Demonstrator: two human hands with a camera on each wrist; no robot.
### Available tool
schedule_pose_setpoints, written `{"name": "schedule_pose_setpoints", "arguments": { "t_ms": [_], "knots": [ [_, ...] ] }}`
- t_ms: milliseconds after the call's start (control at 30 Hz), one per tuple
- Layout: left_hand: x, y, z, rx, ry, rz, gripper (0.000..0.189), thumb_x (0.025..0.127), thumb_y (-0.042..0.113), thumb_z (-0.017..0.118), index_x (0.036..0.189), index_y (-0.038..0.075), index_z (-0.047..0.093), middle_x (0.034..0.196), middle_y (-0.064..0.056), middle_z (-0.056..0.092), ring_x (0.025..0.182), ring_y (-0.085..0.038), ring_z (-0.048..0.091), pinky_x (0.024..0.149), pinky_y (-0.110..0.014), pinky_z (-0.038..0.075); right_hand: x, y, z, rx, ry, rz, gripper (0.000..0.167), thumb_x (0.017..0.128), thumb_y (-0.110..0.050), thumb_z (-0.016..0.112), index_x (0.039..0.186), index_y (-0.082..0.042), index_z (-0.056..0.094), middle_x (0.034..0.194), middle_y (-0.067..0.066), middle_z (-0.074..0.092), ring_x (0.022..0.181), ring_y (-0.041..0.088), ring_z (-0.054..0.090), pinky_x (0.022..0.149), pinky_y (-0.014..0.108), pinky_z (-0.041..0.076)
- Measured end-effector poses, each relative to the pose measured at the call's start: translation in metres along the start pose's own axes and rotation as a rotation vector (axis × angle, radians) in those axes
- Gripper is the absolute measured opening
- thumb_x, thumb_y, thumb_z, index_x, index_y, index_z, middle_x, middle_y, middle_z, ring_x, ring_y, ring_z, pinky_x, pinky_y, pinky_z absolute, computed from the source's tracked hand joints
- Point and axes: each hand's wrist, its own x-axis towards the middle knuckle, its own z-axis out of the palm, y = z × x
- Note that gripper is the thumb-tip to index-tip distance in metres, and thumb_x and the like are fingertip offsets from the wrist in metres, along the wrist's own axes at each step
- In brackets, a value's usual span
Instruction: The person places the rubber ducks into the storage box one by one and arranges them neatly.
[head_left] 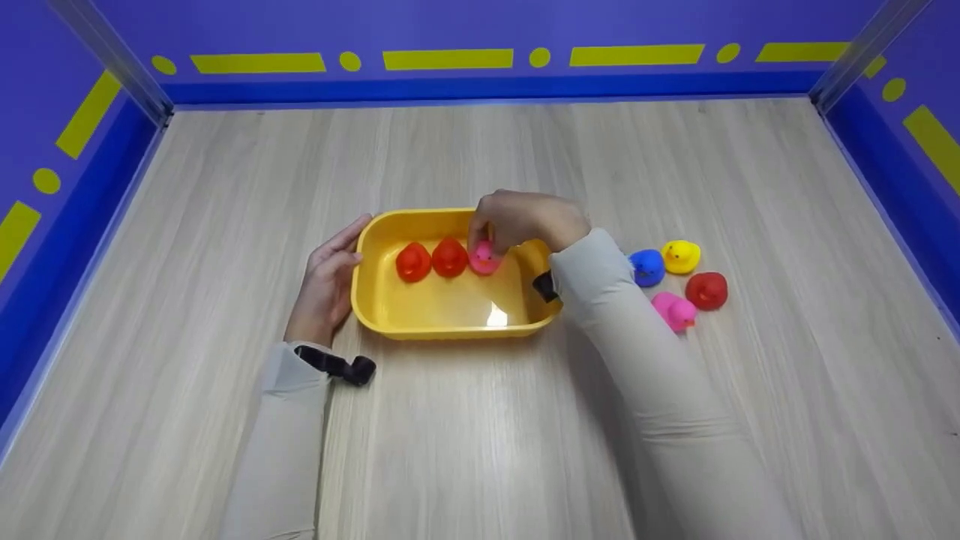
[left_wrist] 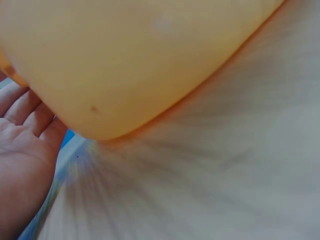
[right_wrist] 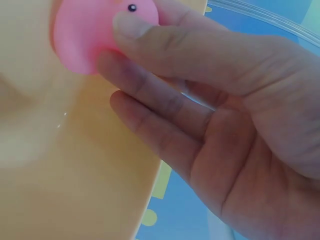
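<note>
A yellow plastic tub (head_left: 450,332) stands on the table, with two red rubber ducks (head_left: 413,262) side by side in it. My right hand (head_left: 525,217) reaches over the far rim and pinches a pink rubber duck (right_wrist: 82,37) between thumb and fingertips. In the head view that duck is inside the tub, just right of the red pair. Against the tub's left end rests my left hand (head_left: 328,281), its fingers (left_wrist: 25,107) nearly straight along the outer wall and the thumb at the rim.
Right of the tub, partly behind my right sleeve, sit a blue duck (head_left: 646,268), a yellow duck (head_left: 681,256), a red duck (head_left: 706,291) and another pink duck (head_left: 674,311). Blue-purple walls (head_left: 480,30) with yellow marks border the wooden table (head_left: 465,435).
</note>
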Motion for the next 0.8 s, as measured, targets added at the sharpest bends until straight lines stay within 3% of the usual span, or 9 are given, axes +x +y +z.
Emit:
{"name": "schedule_pose_setpoints", "arguments": {
  "t_ms": [367,800],
  "knots": [
    [0.0005,-0.0005,-0.0008,0.02,0.009,0.004,0.057,0.084,-0.011,0.035,0.14,-0.01,0.039,0.129,-0.005,0.061,0.122,-0.015,0.055,0.104,-0.026,0.046,0.0033,-0.0044,0.0036,-0.009,0.02,-0.059,0.022,0.084,-0.004,0.069,0.1,-0.018,0.073,0.106,0.001,0.062,0.097,0.022,0.052,0.087,0.033,0.052],
    [-0.0002,0.0001,-0.0002,0.001,0.001,-0.005,0.056,0.084,-0.012,0.036,0.138,-0.006,0.045,0.127,-0.004,0.062,0.121,-0.016,0.055,0.103,-0.027,0.046,0.0026,-0.0059,0.0039,0.017,0.004,-0.003,0.025,0.083,-0.002,0.069,0.1,-0.021,0.072,0.107,0.001,0.059,0.099,0.023,0.051,0.089,0.033,0.052]
  ]
}}
